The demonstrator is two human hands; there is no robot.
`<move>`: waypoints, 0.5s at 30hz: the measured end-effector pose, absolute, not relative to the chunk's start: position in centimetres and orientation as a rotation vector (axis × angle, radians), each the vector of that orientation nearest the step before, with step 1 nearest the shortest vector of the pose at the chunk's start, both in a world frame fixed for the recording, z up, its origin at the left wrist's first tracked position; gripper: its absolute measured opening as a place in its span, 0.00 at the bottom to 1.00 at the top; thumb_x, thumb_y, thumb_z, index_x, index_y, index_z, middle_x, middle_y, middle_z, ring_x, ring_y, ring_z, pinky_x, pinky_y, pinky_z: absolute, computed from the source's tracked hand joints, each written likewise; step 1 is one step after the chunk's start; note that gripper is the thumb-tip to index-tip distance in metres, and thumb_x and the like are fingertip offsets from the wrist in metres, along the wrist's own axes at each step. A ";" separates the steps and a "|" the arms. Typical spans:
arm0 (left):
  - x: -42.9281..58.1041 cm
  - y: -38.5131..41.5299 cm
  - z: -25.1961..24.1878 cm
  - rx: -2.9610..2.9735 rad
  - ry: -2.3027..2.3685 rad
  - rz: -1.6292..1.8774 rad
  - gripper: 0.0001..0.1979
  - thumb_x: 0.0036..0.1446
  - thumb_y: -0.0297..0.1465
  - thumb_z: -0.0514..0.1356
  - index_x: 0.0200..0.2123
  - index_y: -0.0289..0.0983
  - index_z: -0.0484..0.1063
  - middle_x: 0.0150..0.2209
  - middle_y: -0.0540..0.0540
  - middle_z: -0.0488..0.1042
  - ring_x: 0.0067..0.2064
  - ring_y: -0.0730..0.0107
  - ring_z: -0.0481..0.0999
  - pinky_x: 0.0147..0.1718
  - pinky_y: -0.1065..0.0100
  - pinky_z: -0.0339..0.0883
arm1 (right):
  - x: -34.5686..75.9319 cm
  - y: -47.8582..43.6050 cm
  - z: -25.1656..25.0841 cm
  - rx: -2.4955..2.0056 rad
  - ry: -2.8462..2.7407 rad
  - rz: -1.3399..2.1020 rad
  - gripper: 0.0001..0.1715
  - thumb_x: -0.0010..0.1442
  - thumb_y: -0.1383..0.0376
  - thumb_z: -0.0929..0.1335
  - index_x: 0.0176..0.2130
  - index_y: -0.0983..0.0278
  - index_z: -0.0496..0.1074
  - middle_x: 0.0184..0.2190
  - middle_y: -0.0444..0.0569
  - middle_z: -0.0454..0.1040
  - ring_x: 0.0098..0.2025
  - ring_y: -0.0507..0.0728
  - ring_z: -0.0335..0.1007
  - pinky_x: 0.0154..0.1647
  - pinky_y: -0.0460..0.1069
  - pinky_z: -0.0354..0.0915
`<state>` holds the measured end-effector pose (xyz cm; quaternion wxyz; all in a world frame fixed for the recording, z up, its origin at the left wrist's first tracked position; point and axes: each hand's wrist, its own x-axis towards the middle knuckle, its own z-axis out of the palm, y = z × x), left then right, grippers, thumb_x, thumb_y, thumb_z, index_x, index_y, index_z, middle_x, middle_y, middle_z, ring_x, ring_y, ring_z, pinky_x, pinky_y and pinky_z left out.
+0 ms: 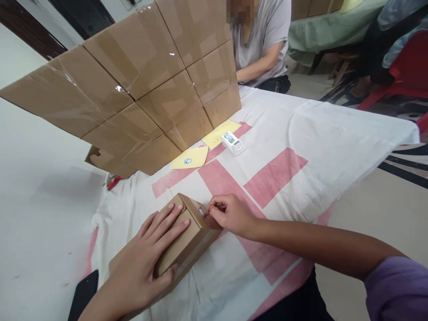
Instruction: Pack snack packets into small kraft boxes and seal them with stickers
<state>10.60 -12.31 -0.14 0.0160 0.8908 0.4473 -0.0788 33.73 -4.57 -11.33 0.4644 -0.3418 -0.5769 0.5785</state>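
Your left grip (pixel 147 254) spreads flat, likely steadying the cardboard box (pixel 179 245) beneath it, while your right grip (pixel 207 212) presses together at its end, anything pinched unclear.

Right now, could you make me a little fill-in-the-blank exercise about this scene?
1. The ____ hand lies spread on top of the small cardboard box.
2. The papers near the white device are ____.
3. The chair at the picture's right edge is ____.

Missing words: left; yellow; red.
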 end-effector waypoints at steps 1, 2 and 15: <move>10.6 -12.3 -0.2 2.769 1.392 -0.240 0.44 0.56 0.31 0.56 0.73 0.48 0.40 0.75 0.45 0.40 0.74 0.47 0.43 0.68 0.40 0.46 | 33.7 -4.6 -11.3 -0.828 -1.405 1.417 0.09 0.56 0.71 0.66 0.28 0.65 0.77 0.26 0.46 0.79 0.26 0.51 0.70 0.28 0.45 0.63; 10.6 -12.2 -0.2 2.768 1.392 -0.233 0.44 0.56 0.32 0.56 0.73 0.48 0.40 0.75 0.46 0.40 0.75 0.47 0.43 0.68 0.40 0.46 | 33.7 -4.6 -11.2 -0.820 -1.397 1.419 0.10 0.56 0.71 0.66 0.30 0.65 0.78 0.27 0.46 0.79 0.25 0.50 0.69 0.27 0.44 0.62; 10.8 -12.3 -0.1 2.765 1.393 -0.209 0.45 0.56 0.30 0.56 0.73 0.47 0.39 0.75 0.46 0.42 0.75 0.48 0.43 0.68 0.41 0.46 | 33.8 -4.5 -11.4 -0.792 -1.437 1.492 0.13 0.56 0.71 0.66 0.38 0.65 0.81 0.30 0.46 0.81 0.22 0.48 0.65 0.23 0.43 0.57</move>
